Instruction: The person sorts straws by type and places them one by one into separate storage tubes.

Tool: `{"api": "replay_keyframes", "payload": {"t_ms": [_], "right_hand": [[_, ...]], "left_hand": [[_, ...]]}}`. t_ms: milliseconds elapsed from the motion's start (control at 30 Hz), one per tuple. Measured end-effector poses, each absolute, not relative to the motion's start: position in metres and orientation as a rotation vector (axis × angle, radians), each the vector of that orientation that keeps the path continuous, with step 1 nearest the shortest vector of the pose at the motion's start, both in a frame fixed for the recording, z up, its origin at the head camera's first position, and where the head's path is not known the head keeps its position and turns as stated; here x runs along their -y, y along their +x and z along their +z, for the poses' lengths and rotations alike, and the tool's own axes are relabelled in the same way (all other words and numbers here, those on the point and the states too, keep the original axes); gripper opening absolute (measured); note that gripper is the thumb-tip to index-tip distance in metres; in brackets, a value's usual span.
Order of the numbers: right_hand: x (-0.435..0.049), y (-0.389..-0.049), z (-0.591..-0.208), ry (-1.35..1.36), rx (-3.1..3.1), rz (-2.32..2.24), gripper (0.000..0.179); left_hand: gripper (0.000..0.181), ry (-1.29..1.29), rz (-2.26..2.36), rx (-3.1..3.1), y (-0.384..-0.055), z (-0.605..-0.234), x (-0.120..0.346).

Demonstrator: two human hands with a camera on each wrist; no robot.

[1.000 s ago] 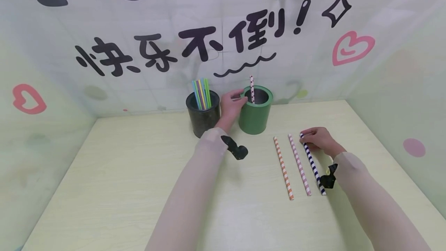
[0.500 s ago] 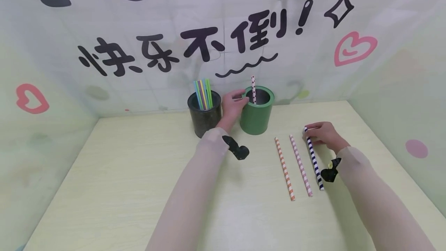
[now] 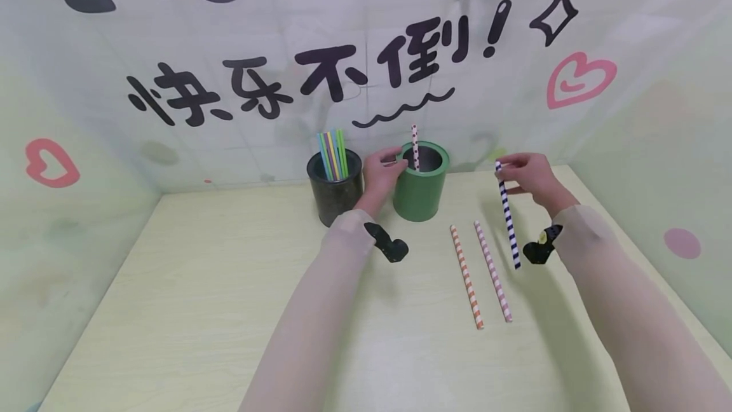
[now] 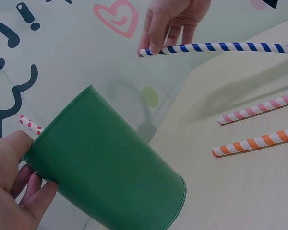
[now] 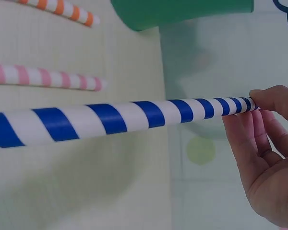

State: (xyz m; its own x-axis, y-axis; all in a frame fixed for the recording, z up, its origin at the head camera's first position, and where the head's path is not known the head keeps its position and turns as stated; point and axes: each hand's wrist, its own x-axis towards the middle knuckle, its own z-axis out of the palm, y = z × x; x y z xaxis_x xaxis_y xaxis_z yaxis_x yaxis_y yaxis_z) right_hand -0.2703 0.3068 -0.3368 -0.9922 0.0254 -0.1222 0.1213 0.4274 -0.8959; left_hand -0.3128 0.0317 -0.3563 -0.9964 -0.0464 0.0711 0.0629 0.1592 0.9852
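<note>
My right hand point(image 3: 533, 175) pinches the upper end of a blue-and-white striped paper straw point(image 3: 507, 212) between thumb and fingertips. The straw hangs at a slant above the table, its shadow falling below it. At the back, my left hand point(image 3: 382, 175) grips the left side of a green cup point(image 3: 419, 196) at its rim, which the left wrist view shows close up. One white straw with dark pink dots point(image 3: 414, 145) leans inside that cup. On the table lie an orange striped straw point(image 3: 467, 278) and a pink striped straw point(image 3: 493, 272), roughly parallel.
Left of the green cup, close beside my left wrist, stands a black cup point(image 3: 334, 199) holding several thin coloured straws point(image 3: 333, 154). A printed cloth backdrop point(image 3: 246, 145) rises behind the pale table point(image 3: 229, 310), with side walls left and right.
My right hand has lifted the blue striped straw off the table and carried it away from me, toward the back. The left hand stays at the green cup.
</note>
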Motion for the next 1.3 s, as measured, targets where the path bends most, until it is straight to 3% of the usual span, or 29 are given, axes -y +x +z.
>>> {"api": "replay_keyframes", "payload": {"t_ms": [567, 1300], "right_hand": [[-0.245, -0.301, -0.260, 0.075, -2.682, -1.682, 0.041], [-0.190, -0.315, -0.201, -0.111, -2.612, -2.175, 0.035]], "left_hand": [[0.032, -0.018, -2.012, 2.312, -0.312, -0.355, -0.031], [0.032, -0.042, -1.998, 2.325, -0.313, -0.357, -0.032]]}}
